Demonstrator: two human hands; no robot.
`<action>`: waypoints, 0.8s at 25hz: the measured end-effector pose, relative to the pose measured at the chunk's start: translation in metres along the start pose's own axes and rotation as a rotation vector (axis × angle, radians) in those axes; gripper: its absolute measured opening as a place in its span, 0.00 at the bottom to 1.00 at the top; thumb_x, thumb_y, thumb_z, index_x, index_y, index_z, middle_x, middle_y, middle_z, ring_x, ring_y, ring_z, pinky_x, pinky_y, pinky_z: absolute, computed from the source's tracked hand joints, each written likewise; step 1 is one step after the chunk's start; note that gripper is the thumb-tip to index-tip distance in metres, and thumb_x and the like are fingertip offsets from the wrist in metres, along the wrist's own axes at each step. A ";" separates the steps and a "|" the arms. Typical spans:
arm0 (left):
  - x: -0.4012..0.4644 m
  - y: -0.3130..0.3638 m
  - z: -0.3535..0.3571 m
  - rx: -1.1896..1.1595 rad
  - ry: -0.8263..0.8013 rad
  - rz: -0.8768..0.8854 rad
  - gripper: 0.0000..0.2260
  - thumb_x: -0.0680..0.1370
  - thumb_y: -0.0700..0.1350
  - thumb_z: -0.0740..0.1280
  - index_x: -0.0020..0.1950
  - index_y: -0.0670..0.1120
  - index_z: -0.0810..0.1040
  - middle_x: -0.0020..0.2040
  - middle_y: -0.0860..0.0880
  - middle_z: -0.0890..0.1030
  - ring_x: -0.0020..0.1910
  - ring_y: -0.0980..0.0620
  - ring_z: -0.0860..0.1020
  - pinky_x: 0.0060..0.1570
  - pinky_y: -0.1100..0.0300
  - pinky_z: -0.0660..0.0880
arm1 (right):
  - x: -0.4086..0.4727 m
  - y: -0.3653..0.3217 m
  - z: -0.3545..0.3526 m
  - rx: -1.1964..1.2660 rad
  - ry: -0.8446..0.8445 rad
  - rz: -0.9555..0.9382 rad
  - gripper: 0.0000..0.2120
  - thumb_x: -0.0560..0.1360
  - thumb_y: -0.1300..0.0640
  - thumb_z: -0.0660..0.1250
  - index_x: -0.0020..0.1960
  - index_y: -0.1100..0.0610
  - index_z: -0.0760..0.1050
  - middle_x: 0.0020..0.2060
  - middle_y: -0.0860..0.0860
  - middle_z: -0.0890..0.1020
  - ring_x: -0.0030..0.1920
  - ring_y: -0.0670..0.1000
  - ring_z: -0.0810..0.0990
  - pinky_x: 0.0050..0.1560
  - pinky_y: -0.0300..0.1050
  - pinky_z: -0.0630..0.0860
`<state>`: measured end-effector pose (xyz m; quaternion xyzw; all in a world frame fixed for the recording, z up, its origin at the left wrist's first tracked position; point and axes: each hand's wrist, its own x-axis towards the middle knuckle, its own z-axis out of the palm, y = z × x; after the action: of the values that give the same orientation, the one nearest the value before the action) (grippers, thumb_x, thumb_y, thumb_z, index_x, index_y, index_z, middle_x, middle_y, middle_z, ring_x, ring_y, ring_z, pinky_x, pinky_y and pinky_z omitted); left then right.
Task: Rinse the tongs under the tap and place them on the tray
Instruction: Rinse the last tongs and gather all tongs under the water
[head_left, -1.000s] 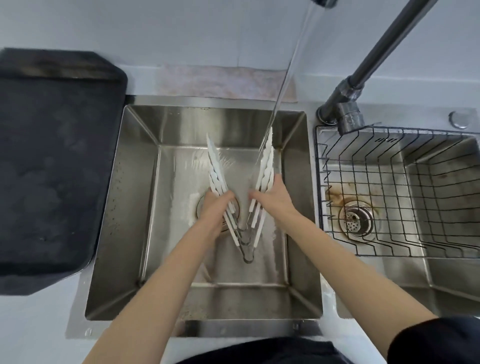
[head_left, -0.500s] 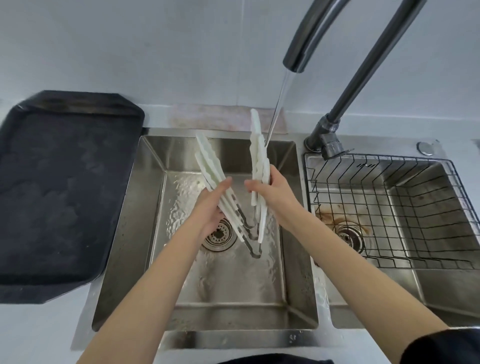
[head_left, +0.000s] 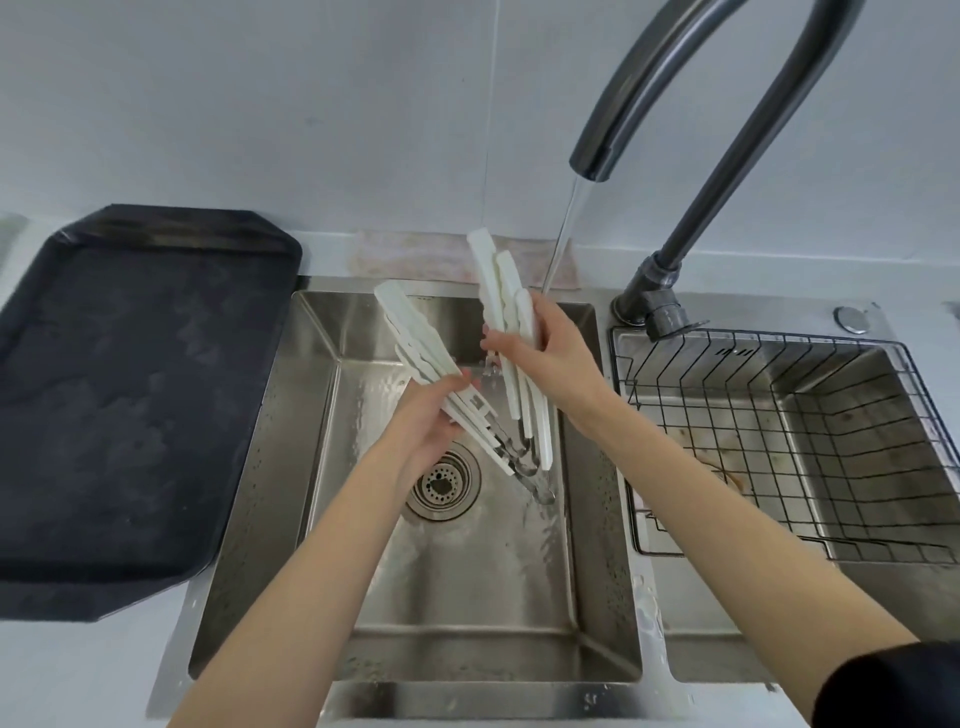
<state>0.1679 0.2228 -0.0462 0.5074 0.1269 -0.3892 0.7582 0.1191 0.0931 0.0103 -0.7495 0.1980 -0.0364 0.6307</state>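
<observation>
Spreading into a V, white tongs (head_left: 498, 332) under tap (head_left: 649, 104) water.

Kitchen, likely domestic though the view is too tight to be sure, double stainless sink (head_left: 291, 467) set in pale counter, running gooseneck tap (head_left: 675, 104), wire drainer basket (head_left: 779, 441) in right bowl, dark tray (head_left: 130, 389) at left, plain grey-white wall

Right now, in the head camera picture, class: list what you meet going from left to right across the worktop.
Dark tray → left hand gripping one arm of the tongs → right hand gripping the other arm → tap base → wire basket in the right-hand sink basin.
</observation>
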 end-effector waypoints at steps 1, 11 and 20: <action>0.000 0.002 0.001 0.011 0.005 0.013 0.08 0.76 0.31 0.62 0.41 0.43 0.74 0.36 0.46 0.78 0.40 0.49 0.77 0.56 0.45 0.73 | 0.000 0.001 -0.001 0.048 0.023 -0.008 0.08 0.75 0.57 0.67 0.51 0.48 0.70 0.46 0.51 0.82 0.47 0.48 0.82 0.51 0.39 0.78; -0.013 -0.004 0.019 0.160 -0.087 0.027 0.05 0.76 0.40 0.66 0.51 0.46 0.73 0.40 0.50 0.78 0.42 0.51 0.79 0.41 0.57 0.77 | -0.009 0.016 -0.013 -0.060 0.292 0.019 0.13 0.77 0.47 0.61 0.52 0.56 0.69 0.31 0.46 0.74 0.21 0.38 0.73 0.31 0.37 0.74; -0.010 0.022 0.057 0.165 -0.157 0.145 0.05 0.77 0.45 0.64 0.52 0.47 0.72 0.45 0.48 0.80 0.37 0.55 0.84 0.43 0.56 0.82 | -0.022 0.031 -0.036 0.628 0.364 0.332 0.15 0.77 0.47 0.62 0.52 0.58 0.70 0.30 0.50 0.74 0.26 0.46 0.72 0.30 0.40 0.73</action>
<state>0.1657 0.1821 0.0007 0.5440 -0.0023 -0.3809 0.7477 0.0806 0.0629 -0.0076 -0.4592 0.4041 -0.1249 0.7812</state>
